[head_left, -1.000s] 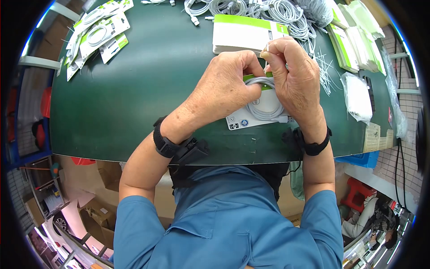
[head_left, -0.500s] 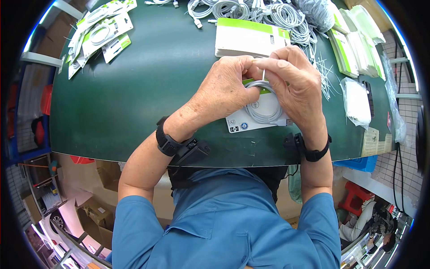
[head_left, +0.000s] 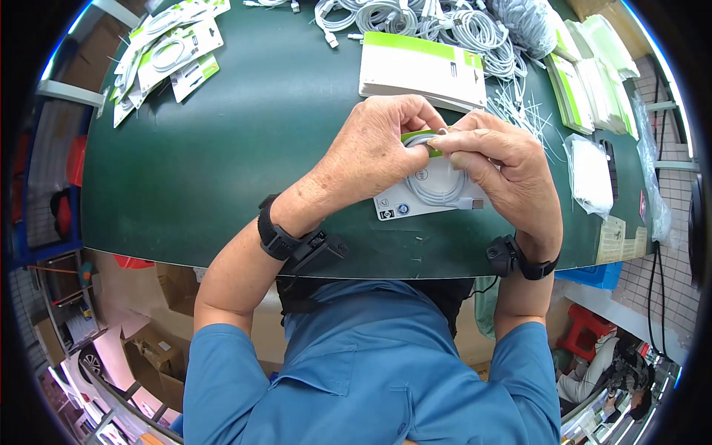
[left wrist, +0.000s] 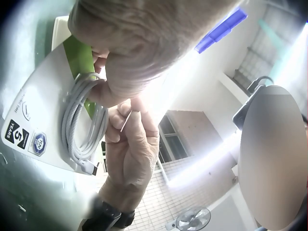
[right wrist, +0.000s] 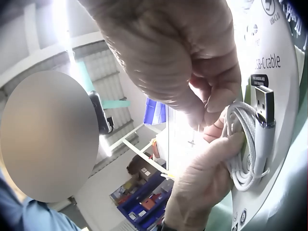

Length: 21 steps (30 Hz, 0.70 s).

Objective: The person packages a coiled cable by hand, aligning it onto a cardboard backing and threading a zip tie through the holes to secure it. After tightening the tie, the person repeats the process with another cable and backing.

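A white and green backing card [head_left: 386,200] lies close over the table's front half, with a coiled white USB cable [head_left: 437,199] on its face. My left hand [head_left: 374,144] grips the card and coil at the green top edge, thumb over the cable loop. My right hand [head_left: 512,167] is at the same edge, its thumb and fingers pinching a thin white cable tie [left wrist: 126,121]. In the right wrist view, the metal USB plug [right wrist: 263,103] sits at one side of the coil. Both hands' fingertips almost meet above the coil.
Behind the hands stands a stack of cards [head_left: 423,67], with a heap of coiled cables [head_left: 475,33] beyond. Loose white ties [head_left: 523,111] lie to its right. Packed cards [head_left: 167,55] are piled far left; more card stacks [head_left: 571,96] and a plastic bag [head_left: 591,174] lie right.
My right hand has come down and toward me, from above the card's top edge to beside the coil. The left hand keeps its grip on the card and cable.
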Each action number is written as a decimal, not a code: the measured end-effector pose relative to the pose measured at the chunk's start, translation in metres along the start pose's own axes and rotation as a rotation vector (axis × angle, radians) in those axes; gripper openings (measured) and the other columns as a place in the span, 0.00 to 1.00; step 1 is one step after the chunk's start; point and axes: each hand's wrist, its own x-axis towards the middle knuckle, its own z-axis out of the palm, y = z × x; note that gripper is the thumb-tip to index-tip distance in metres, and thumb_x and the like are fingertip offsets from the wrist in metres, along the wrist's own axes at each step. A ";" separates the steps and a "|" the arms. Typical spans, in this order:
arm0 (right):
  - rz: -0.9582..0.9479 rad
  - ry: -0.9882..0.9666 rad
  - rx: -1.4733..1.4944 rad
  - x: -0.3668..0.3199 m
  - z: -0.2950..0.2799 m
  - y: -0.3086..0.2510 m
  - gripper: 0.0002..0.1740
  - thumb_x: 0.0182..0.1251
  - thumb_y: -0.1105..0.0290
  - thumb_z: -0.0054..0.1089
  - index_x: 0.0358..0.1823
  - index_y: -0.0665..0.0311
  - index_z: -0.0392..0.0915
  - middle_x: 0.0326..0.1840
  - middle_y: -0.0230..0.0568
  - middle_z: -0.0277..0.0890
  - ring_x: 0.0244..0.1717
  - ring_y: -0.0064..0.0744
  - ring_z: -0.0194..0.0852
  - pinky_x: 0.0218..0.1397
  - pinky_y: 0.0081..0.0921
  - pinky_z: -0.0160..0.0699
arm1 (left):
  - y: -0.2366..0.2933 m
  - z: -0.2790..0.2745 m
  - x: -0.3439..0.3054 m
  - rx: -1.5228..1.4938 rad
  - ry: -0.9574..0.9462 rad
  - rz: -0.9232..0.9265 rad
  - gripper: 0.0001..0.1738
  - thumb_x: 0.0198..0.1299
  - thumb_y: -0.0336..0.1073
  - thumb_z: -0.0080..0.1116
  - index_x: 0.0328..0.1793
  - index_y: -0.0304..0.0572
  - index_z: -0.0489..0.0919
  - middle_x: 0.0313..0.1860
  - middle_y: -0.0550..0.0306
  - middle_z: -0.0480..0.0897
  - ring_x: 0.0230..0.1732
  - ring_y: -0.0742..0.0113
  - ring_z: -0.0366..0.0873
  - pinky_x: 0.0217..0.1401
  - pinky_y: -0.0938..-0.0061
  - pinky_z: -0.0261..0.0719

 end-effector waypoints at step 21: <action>-0.378 0.338 -0.262 -0.003 0.030 0.007 0.20 0.50 0.88 0.78 0.41 0.59 0.82 0.36 0.37 0.85 0.32 0.38 0.84 0.33 0.32 0.82 | 0.010 -0.015 -0.006 0.070 0.060 0.072 0.18 0.56 0.22 0.58 0.50 0.30 0.90 0.40 0.53 0.92 0.42 0.72 0.87 0.49 0.72 0.88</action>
